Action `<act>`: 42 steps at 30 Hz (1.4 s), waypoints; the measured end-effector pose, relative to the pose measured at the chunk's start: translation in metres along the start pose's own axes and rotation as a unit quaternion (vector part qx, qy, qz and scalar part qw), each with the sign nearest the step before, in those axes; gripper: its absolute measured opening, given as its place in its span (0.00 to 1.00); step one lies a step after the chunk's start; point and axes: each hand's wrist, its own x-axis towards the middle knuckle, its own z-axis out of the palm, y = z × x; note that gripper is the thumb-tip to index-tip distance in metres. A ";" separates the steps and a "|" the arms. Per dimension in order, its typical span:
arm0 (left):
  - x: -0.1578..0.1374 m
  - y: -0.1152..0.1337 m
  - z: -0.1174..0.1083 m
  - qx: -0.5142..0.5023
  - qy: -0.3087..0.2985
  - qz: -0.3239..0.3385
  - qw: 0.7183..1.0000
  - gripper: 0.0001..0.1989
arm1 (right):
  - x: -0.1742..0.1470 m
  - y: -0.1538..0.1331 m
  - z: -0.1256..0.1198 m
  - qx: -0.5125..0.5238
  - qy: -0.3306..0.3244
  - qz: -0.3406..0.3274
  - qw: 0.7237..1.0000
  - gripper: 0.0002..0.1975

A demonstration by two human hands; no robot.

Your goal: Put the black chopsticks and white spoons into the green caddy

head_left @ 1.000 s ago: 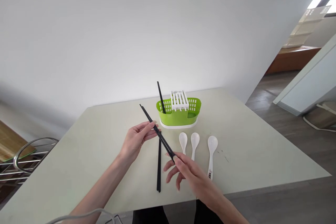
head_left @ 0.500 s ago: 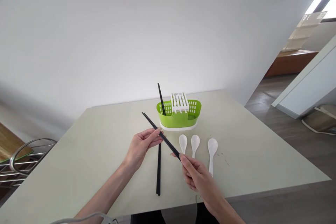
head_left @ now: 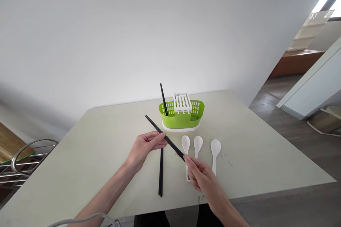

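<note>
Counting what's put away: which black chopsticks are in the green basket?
The standing chopsticks in the left end of the green basket; the flat chopsticks lie on the table, the held chopsticks span the left hand and right hand.

Head cam looks fwd & down over table point(head_left: 253, 159) twd wall point(head_left: 160, 35), hands point(head_left: 144, 148) close

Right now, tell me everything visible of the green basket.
The green basket looks plastic, with rounded ends, slots along its back side and a white base. It stands upright on the table near the wall. A white slotted rack with small hooks sits across its middle, and black chopsticks lean in its left end. Neither the left hand nor the right hand touches it.
</note>
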 end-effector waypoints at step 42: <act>0.173 0.058 -0.029 0.408 0.176 0.187 0.876 0.17 | 0.008 0.043 -0.179 -0.279 0.269 -0.085 0.918 0.25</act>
